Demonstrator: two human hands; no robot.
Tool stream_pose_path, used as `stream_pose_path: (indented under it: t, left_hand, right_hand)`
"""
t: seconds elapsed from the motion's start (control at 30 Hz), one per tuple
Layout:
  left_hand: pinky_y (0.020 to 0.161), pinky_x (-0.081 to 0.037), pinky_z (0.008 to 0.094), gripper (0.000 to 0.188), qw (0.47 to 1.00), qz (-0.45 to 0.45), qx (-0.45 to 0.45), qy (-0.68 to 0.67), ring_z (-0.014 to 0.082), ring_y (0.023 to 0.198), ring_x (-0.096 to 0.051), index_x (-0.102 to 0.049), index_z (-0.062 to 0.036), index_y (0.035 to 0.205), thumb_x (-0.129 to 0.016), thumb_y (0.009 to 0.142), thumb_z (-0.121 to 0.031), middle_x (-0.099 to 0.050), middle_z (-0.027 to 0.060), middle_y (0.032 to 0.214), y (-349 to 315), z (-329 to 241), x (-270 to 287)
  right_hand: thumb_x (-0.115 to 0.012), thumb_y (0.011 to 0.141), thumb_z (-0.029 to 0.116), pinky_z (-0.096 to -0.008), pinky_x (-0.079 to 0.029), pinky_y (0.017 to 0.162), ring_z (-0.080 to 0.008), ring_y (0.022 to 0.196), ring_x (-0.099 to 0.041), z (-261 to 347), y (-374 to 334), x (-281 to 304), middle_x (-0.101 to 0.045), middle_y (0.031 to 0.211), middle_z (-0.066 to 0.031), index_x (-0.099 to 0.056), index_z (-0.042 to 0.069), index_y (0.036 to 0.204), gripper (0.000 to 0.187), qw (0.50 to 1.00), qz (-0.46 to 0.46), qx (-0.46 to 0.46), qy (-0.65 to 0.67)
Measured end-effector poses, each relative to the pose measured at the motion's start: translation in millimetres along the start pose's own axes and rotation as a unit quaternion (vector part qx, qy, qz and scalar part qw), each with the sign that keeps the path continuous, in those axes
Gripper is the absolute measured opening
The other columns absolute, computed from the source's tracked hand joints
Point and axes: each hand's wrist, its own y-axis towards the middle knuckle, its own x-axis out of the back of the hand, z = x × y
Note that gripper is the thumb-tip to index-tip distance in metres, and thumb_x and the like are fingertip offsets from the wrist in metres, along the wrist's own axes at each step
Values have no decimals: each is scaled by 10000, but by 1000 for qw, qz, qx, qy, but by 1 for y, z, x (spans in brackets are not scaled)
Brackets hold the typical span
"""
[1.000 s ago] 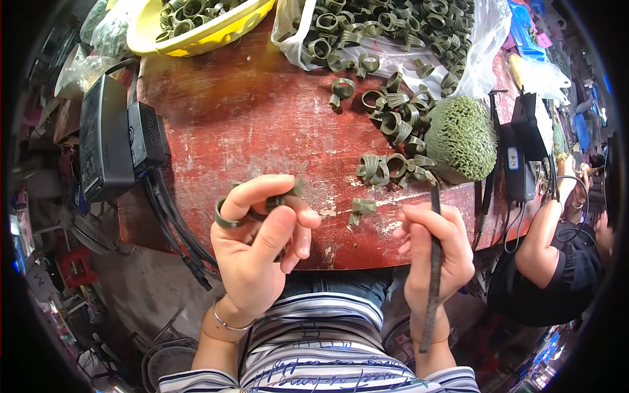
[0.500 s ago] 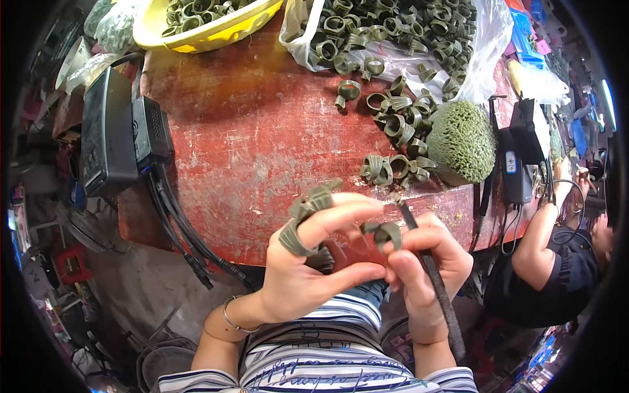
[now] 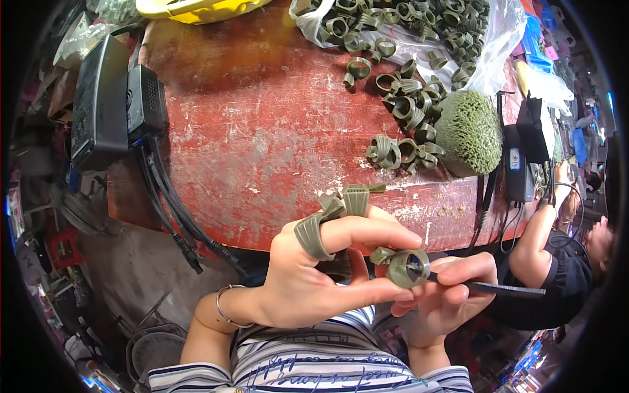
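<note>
A dark green wax-like ring [image 3: 409, 268] is pinched between the thumb and fingertips of my left hand [image 3: 327, 262]. More green rings [image 3: 313, 237] are slipped over that hand's fingers. My right hand [image 3: 452, 288] is closed on a slim dark file [image 3: 508, 289], which lies about level and points left. The file's front end meets the ring's opening from the right; how far in it reaches is hard to see. Both hands are above my lap, just off the near edge of the red worn table [image 3: 262, 150].
Loose rings [image 3: 403, 108] and a porous green foam block [image 3: 468, 134] are at the table's right. A plastic bag [image 3: 419, 49] heaped with rings and a yellow basin [image 3: 203, 8] stand behind. Black devices [image 3: 101, 108] with cables sit left. Another person [image 3: 557, 262] works at right.
The ring has passed from my right fingers into my left thumb and fingertips. The file has swung from steep to nearly level, its end now at the ring. The view has shifted slightly.
</note>
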Motion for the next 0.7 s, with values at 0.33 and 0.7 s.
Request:
stream_pose_path:
  t: [0.33, 0.7]
  left_hand:
    - [526, -441, 181, 358, 1000, 10, 5, 8, 83, 769, -559, -612, -47, 994, -731, 657, -35, -595, 45, 923, -4, -4, 0]
    - [505, -427, 178, 354, 1000, 13, -6, 1, 82, 733, -558, -615, -39, 985, -731, 650, -34, -601, 41, 899, -1, 0, -4]
  right_hand:
    - [-640, 782, 209, -271, -479, 452, -207, 501, -590, -17, 15, 0, -596, 587, -145, -582, -17, 720, 241, 990, 51, 3, 131]
    - [-635, 766, 357, -286, -492, 488, -206, 497, -593, -12, 11, 6, -599, 550, -88, -595, 20, 671, 353, 998, 32, 5, 56]
